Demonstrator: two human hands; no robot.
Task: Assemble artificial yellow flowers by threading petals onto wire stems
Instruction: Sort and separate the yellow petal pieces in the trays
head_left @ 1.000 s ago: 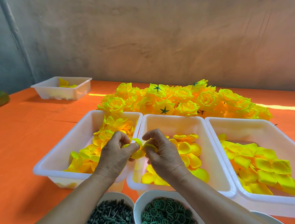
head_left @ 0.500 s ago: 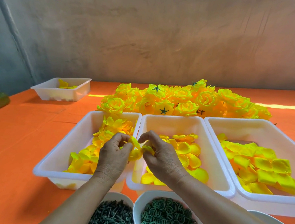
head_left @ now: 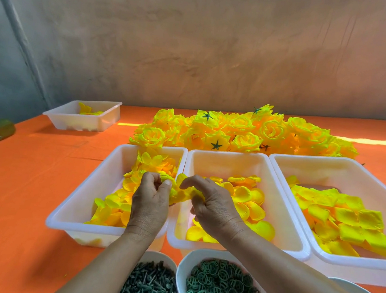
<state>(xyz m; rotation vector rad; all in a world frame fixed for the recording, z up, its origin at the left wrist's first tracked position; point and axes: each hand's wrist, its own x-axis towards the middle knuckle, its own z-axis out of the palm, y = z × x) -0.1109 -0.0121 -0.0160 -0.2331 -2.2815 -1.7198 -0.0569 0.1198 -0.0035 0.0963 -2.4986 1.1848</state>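
You held the partly built flower over the rims where the left tray and the middle tray met, above the orange cloth. Your left hand had its fingers curled, thumb and forefinger pinching the bloom's near side. Your right hand pinched its petals from the other side, fingers bent over the top. The stem was hidden inside your grip, so I could not tell how far any petal had slid along it. To do this step well, I judged that the left pinch needed to steady the core low down. The right hand could then ease the petal's hole straight along the stem and cup it round the inner layers so the edges overlapped evenly. Soft fabric like this would likely crease or tear at the hole if pulled sideways. Loose petals lay within reach in the middle tray, larger ones in the right tray, and the finished flowers were piled behind. No brand, label or writing could be read anywhere; the trays and the bowl of green rings were plain.
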